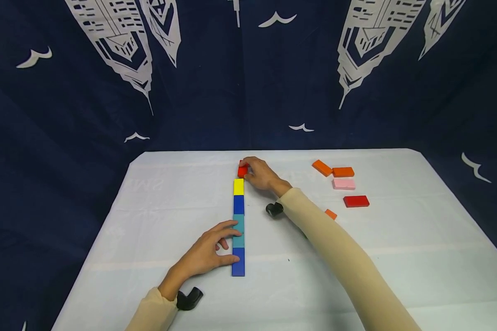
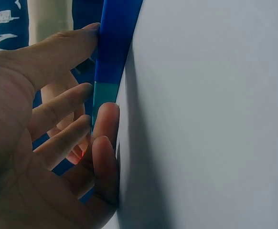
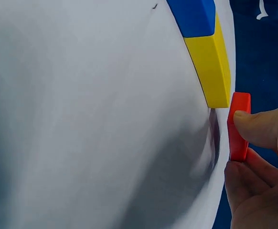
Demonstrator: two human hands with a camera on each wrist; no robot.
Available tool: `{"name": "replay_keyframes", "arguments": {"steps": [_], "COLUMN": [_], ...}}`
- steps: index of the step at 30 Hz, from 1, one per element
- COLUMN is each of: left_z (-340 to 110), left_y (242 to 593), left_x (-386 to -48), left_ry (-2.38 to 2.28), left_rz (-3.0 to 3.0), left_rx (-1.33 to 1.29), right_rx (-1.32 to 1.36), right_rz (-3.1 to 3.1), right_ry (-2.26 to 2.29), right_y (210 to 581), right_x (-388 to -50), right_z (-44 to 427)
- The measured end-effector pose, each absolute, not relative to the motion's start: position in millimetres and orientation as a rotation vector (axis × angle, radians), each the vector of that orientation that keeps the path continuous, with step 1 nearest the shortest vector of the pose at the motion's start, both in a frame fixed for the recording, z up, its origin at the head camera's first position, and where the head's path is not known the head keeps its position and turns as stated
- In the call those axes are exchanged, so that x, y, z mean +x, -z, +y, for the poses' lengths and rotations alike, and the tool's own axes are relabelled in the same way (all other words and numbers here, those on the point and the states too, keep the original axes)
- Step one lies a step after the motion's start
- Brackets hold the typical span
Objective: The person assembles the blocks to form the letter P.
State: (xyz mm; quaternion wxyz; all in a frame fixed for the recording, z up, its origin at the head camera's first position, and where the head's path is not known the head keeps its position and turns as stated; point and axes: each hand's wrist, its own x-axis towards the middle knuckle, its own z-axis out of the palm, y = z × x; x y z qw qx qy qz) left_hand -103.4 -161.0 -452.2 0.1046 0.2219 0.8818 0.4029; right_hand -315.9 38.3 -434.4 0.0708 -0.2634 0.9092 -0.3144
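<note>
A straight row of flat blocks runs away from me down the middle of the white table. From its near end come a dark blue block (image 1: 240, 269), a teal stretch (image 1: 239, 242), another blue block (image 1: 239, 204) and a yellow block (image 1: 239, 187). My right hand (image 1: 262, 175) pinches a red block (image 3: 239, 150) between thumb and fingers, just beyond the yellow one. In the right wrist view a gap separates red from yellow, and the red block looks raised off the table. My left hand (image 1: 207, 250) rests its loosely spread fingertips along the teal and near blue blocks.
Loose blocks lie to the right: two orange blocks (image 1: 343, 172), a pink block (image 1: 343, 184) and a red block (image 1: 356, 201). Another orange block (image 1: 331, 214) is partly hidden by my right sleeve (image 1: 335, 253). A dark blue patterned cloth (image 1: 248, 92) hangs behind the table.
</note>
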Motion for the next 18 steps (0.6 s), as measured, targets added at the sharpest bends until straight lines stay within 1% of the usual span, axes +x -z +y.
{"name": "replay_keyframes", "arguments": {"steps": [18], "left_z": [-161.7], "left_y": [453.2], "left_x": [-104.3], "left_ry": [-1.195], "left_rz": [2.599], "left_rx": [0.660], "right_rx": [-0.851], "right_rz": [2.704], "right_ry": [0.900], "right_y": [437.7], "right_x": [-317.2], "right_z": [33.6]}}
